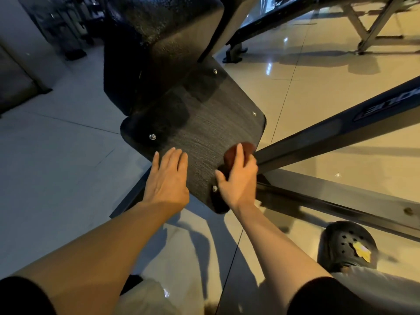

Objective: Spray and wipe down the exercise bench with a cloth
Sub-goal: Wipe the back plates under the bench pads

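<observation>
Right hand (pixel 238 178): fingers curled over a reddish-brown cloth (pixel 236 153), thumb spread to the left, pressing the cloth onto the black textured plate (pixel 204 130) of the bench. The cloth is bunched under the fingers; only its upper part shows above the knuckles, near the plate's right edge, close to where a dark frame bar (pixel 329 133) passes.

Left hand (pixel 167 178): fingers straight and close together, laid flat on the plate's near-left edge, holding nothing. It sits well left of the cloth, with bare plate between the two hands.

The plate is roughly rectangular with rounded corners and a bolt (pixel 152 136) near each corner. Its long axis runs from the near right corner, by the right wrist, up and away toward the black padded block (pixel 159 42) above it. The cloth shows no clear long axis.

Surroundings: glossy tiled floor (pixel 68 167); a black perforated clog (pixel 350 244) at lower right.
</observation>
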### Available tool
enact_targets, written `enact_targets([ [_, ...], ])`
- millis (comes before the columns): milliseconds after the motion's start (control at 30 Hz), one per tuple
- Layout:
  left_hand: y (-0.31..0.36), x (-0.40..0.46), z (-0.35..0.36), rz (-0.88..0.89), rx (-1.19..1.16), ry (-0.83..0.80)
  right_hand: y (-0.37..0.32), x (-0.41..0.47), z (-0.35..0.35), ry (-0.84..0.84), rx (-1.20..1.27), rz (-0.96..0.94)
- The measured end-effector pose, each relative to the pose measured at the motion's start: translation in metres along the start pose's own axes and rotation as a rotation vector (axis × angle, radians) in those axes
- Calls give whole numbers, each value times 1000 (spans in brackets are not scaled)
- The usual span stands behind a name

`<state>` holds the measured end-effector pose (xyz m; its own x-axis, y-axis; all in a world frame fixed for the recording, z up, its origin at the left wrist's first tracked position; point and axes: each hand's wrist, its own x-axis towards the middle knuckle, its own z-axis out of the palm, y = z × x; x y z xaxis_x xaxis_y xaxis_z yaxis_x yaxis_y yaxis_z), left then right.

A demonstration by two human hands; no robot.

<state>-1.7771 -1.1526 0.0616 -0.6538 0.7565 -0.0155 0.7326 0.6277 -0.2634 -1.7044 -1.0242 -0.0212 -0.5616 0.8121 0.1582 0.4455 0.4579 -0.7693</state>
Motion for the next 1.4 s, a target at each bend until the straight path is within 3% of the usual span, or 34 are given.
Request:
enact_targets([
  [100,-9,-3,3,-24,20,-20,-30,-2,20,-273,133,-193],
  [267,-19,-3,7,-46,9,-10,-7,6,32,-105,-80,-183],
  [433,-16,-1,9,-13,-12,19,-18,13,54,-263,252,-182],
  [633,-25,9,10,6,-20,100,-54,17,73,-244,230,-456],
  [700,-29,13,13,54,3,98,-33,20,75,-133,198,-367],
  [833,-35,22,15,95,-34,158,14,30,75,60,284,230],
  [900,-39,26,14,87,13,155,-5,37,77,120,279,396],
  [967,-46,31,11,39,-5,208,-45,45,81,131,333,280],
  [1100,-59,41,10,-28,-12,240,-109,53,89,-131,441,-319],
  [1167,-60,47,12,-6,-9,267,-97,62,89,-119,408,-396],
  [1233,-59,53,20,39,-21,282,-64,65,89,39,397,-233],
  [1300,-58,60,23,60,-30,308,-23,67,86,188,399,92],
  [1400,-54,67,18,70,-19,304,2,75,81,282,404,517],
])
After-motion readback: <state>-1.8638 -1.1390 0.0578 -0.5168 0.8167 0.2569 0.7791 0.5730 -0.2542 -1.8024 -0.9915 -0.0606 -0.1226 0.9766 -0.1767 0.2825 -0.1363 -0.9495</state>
